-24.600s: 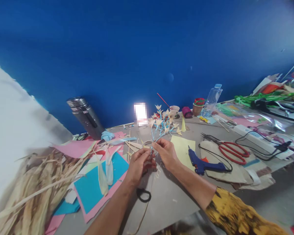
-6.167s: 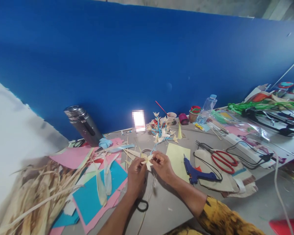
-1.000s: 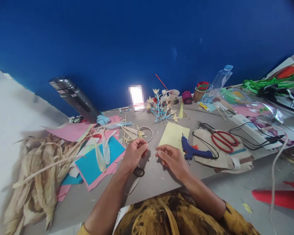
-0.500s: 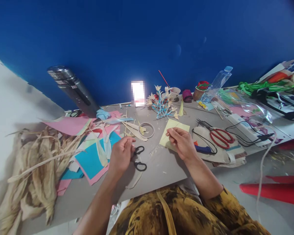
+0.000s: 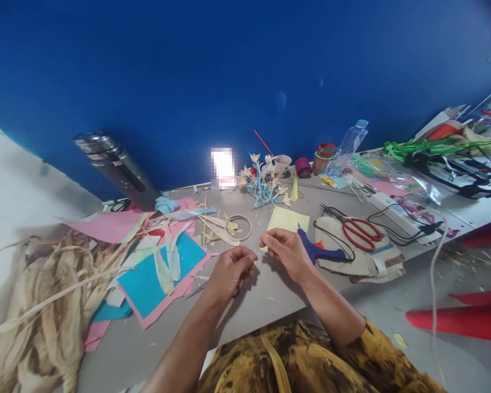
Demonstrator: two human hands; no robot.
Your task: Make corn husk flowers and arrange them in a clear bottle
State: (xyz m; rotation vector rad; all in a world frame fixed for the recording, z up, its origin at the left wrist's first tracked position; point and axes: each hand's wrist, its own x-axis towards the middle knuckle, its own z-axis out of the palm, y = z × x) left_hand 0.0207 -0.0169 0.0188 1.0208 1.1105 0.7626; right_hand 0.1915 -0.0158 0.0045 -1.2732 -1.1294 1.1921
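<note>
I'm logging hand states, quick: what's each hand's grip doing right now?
Left hand: grip closed in a pinch; anything held is too small to tell.
Right hand: grip also pinched closed; whether it holds anything cannot be told.

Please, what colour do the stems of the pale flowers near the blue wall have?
The flower stems are light blue, as the head view shows best.

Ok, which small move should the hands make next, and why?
Perhaps bring the left hand and right hand slightly closer: they face each other, fingers pinched, a gap between, above the flat grey tabletop. Anything held is too small to tell.
</note>
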